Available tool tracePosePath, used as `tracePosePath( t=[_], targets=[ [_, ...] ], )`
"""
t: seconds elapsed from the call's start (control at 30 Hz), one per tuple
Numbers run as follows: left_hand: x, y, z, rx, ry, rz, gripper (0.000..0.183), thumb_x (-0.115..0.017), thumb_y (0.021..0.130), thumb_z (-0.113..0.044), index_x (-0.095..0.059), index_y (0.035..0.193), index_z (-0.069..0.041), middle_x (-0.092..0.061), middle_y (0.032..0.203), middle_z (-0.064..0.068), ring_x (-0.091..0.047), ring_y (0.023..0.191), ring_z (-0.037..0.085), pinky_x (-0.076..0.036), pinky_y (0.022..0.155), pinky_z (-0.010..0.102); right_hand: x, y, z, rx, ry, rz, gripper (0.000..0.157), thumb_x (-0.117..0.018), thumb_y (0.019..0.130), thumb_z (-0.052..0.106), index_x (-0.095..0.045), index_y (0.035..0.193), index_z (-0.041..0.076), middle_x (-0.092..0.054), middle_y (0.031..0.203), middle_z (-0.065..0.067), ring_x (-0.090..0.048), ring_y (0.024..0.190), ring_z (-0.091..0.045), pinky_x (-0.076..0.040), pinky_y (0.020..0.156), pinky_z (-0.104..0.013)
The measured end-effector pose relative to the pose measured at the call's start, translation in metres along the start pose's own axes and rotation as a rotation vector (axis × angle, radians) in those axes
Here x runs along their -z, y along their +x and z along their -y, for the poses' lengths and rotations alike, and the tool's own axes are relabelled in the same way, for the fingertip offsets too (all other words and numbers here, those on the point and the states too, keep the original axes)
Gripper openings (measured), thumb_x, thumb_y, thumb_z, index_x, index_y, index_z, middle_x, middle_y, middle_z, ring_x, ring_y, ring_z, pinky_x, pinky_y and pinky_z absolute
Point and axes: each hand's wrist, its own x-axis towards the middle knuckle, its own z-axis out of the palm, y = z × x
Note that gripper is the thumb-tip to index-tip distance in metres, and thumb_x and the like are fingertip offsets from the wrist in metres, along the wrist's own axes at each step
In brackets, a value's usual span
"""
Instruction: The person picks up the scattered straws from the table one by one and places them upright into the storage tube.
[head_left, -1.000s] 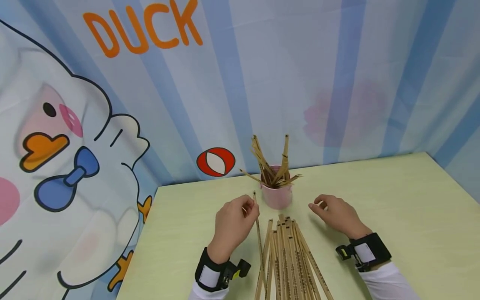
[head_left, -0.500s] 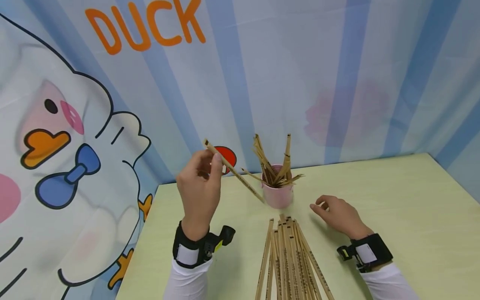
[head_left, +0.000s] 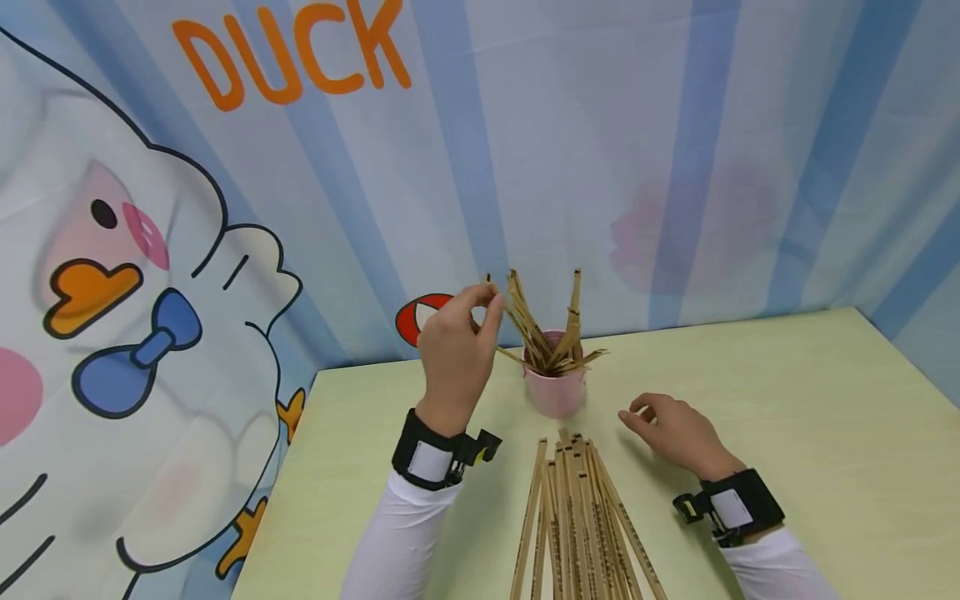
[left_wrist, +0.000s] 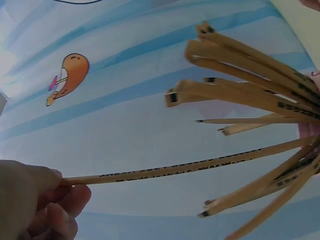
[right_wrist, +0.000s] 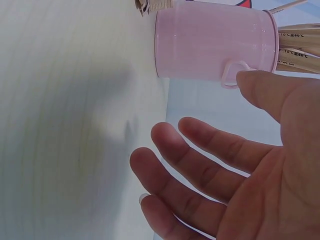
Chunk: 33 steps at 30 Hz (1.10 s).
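My left hand [head_left: 453,358] is raised just left of the pink bucket [head_left: 555,395]. In the left wrist view its thumb and fingertips pinch one end of a thin brown strip [left_wrist: 190,166] with black print, and the far end reaches the bucket's mouth among the other strips. Whether that end is inside is unclear. Several bent strips [left_wrist: 240,95] stick out of the bucket at various angles. Right of the bucket, my right hand [head_left: 678,432] holds nothing; the right wrist view shows its fingers loosely bent near the bucket's small handle [right_wrist: 234,75].
A bundle of long brown strips [head_left: 577,525] lies on the pale yellow table [head_left: 832,400], in front of the bucket and between my forearms. Behind the table hangs a blue striped cloth [head_left: 555,142] with a cartoon duck. Each wrist wears a black strap with a camera.
My left hand lifted the strip from beside the bundle, swung it up and left, then brought it back right to the bucket with the strip more upright. My right hand stayed almost still.
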Motion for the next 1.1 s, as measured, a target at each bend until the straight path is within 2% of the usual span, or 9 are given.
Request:
tracePosePath(
  t=[0.13,0.27,0.4,0.53,0.63,0.8,0.87,0.97,1.1],
  targets=[
    [-0.027,-0.006,0.007,-0.008,0.068,0.092,0.020,-0.060,0.090,-0.028,-0.070,0.097,-0.013,-0.071,0.084,-0.002,-0.043,0.042,0.006,-0.026,0.035,0.023,0.000,0.000,0.000,-0.001,0.003,0.003,0.050,-0.051,0.091,0.049,-0.064,0.108,0.004,-0.067,0.090,-0.009,-0.059,0.067,-0.013,-0.047,0.057,-0.035],
    [-0.045,-0.014,0.012,-0.017,0.158,0.178,0.016,-0.060,0.089,-0.028,-0.068,0.092,-0.015,-0.068,0.077,-0.004,-0.035,0.040,0.008,-0.023,0.035,0.024,0.000,-0.001,0.000,0.002,0.004,0.000,0.049,-0.051,0.091,0.048,-0.064,0.108,0.004,-0.067,0.090,-0.009,-0.059,0.067,-0.013,-0.047,0.057,-0.035],
    [-0.056,-0.021,0.015,-0.042,0.264,0.236,0.014,-0.061,0.088,-0.029,-0.067,0.084,-0.017,-0.065,0.069,-0.004,-0.042,0.043,0.008,-0.028,0.036,0.022,0.000,-0.002,0.001,0.006,0.005,0.000,0.047,-0.052,0.091,0.046,-0.064,0.107,0.004,-0.067,0.089,-0.009,-0.059,0.067,-0.013,-0.047,0.057,-0.035],
    [-0.063,-0.025,0.018,-0.055,0.307,0.276,0.017,-0.062,0.087,-0.030,-0.069,0.078,-0.017,-0.061,0.064,-0.004,-0.050,0.050,0.009,-0.032,0.038,0.020,0.000,-0.001,0.002,0.007,0.003,0.001,0.045,-0.053,0.091,0.044,-0.064,0.107,0.004,-0.067,0.090,-0.009,-0.060,0.068,-0.014,-0.047,0.058,-0.035],
    [-0.063,-0.026,0.018,-0.058,0.312,0.293,0.017,-0.062,0.087,-0.030,-0.069,0.077,-0.017,-0.059,0.061,-0.004,-0.049,0.049,0.010,-0.032,0.038,0.020,0.001,-0.001,0.001,0.008,-0.001,0.000,0.046,-0.052,0.091,0.045,-0.065,0.107,0.004,-0.067,0.090,-0.010,-0.060,0.069,-0.015,-0.048,0.058,-0.036],
    [-0.060,-0.026,0.017,-0.033,0.289,0.321,0.017,-0.061,0.088,-0.031,-0.069,0.086,-0.016,-0.060,0.064,-0.004,-0.045,0.048,0.008,-0.031,0.038,0.020,0.000,-0.001,0.001,0.002,-0.003,0.008,0.047,-0.052,0.091,0.047,-0.065,0.106,0.005,-0.067,0.090,-0.010,-0.060,0.069,-0.015,-0.048,0.059,-0.036],
    [-0.057,-0.026,0.017,-0.007,0.257,0.317,0.021,-0.060,0.088,-0.033,-0.068,0.095,-0.015,-0.061,0.068,-0.004,-0.042,0.046,0.007,-0.030,0.037,0.021,0.000,-0.001,0.001,-0.001,-0.003,0.013,0.046,-0.052,0.091,0.046,-0.065,0.106,0.005,-0.067,0.090,-0.010,-0.060,0.070,-0.015,-0.048,0.059,-0.036],
    [-0.049,-0.025,0.016,0.030,0.187,0.262,0.027,-0.057,0.090,-0.034,-0.063,0.105,-0.012,-0.062,0.076,-0.002,-0.038,0.044,0.007,-0.028,0.037,0.023,0.000,-0.002,0.001,-0.004,-0.004,0.015,0.045,-0.052,0.091,0.046,-0.065,0.106,0.005,-0.068,0.090,-0.009,-0.060,0.069,-0.015,-0.048,0.059,-0.036],
    [-0.031,-0.024,0.022,0.070,0.084,0.099,0.023,-0.053,0.092,-0.030,-0.062,0.102,-0.011,-0.064,0.079,0.000,-0.044,0.048,0.007,-0.032,0.039,0.026,0.000,-0.002,0.004,0.004,0.000,0.011,0.044,-0.053,0.091,0.045,-0.065,0.106,0.005,-0.067,0.090,-0.010,-0.060,0.069,-0.014,-0.048,0.059,-0.036]
  ],
)
